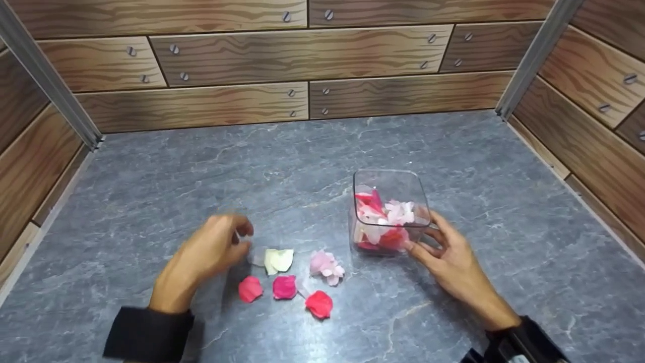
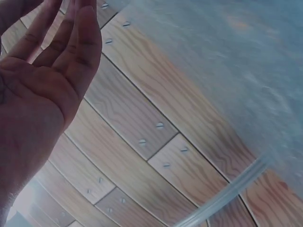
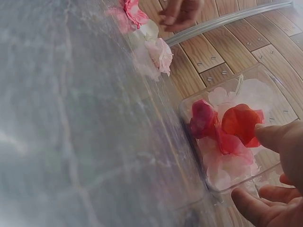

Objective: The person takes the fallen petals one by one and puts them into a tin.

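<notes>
A clear square plastic container (image 1: 390, 224) stands right of centre on the grey marbled table, with red, pink and white flower petals (image 1: 398, 214) inside. My right hand (image 1: 451, 259) grips its near right corner, the thumb against the front wall; the right wrist view shows that thumb (image 3: 274, 137) beside a red petal seen through the plastic. Over the table at left hovers my left hand (image 1: 214, 247), fingers loosely bent, with nothing visible in it. Closest to it lies a cream petal (image 1: 278, 261). In the left wrist view its fingers (image 2: 87, 42) hang relaxed.
Several loose pieces lie between my hands: a coral petal (image 1: 250, 289), a magenta petal (image 1: 285, 287), a red petal (image 1: 319, 304) and a pale pink blossom (image 1: 326, 267). Wood-patterned walls (image 1: 242, 58) bound the table at the back and both sides.
</notes>
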Demonstrator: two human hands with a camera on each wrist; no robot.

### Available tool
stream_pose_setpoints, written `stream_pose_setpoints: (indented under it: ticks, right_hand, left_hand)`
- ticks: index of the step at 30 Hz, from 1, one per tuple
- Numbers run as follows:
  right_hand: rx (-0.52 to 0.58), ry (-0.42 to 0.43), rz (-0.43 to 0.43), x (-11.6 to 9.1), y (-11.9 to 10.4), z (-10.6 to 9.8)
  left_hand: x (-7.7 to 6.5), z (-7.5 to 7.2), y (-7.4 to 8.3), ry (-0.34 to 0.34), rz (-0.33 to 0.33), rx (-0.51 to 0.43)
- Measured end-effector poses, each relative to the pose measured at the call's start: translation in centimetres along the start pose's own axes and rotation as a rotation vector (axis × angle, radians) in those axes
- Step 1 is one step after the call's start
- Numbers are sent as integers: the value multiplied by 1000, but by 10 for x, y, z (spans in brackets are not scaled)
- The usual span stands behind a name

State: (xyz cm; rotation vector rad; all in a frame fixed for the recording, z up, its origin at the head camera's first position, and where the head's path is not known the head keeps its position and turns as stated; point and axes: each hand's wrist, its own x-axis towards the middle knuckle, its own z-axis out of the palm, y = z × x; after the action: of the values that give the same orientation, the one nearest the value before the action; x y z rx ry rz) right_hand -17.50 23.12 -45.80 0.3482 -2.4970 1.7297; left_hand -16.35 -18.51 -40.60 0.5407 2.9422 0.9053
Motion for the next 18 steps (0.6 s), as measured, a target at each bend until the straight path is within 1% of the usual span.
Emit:
stream_pose_setpoints:
  ticks: [2,4,6,8,9,12,14,16,18]
  right_hand:
    - [5,-4,-8,0,0,0]
    - [5,-2,-21,0,1,-1]
    - [12,7,-37,-1,1,-1]
    - [18,14,-52,-1,2,-1]
    - [21,15,-57,-1,2,-1]
    - [23,12,-62,0,1,1]
    - [13,10,-57,0,1,0]
    - [2,11,-49,0,1,0]
    - [-8,12,-42,0,0,1]
  left_hand:
    - [-8,2,0,-45,16,-12]
    - [-14,4,4,-118,19,-26]
    - [-17,6,10,-194,-1,-36]
    - [-19,9,16,-264,-42,-44]
    - [-20,10,18,-288,-62,-39]
    - [-21,15,19,-312,-104,-25]
    - [-20,17,19,-312,-103,-15]
    - [-19,20,17,-306,-79,-19]
    - [-18,21,15,-301,-34,-30]
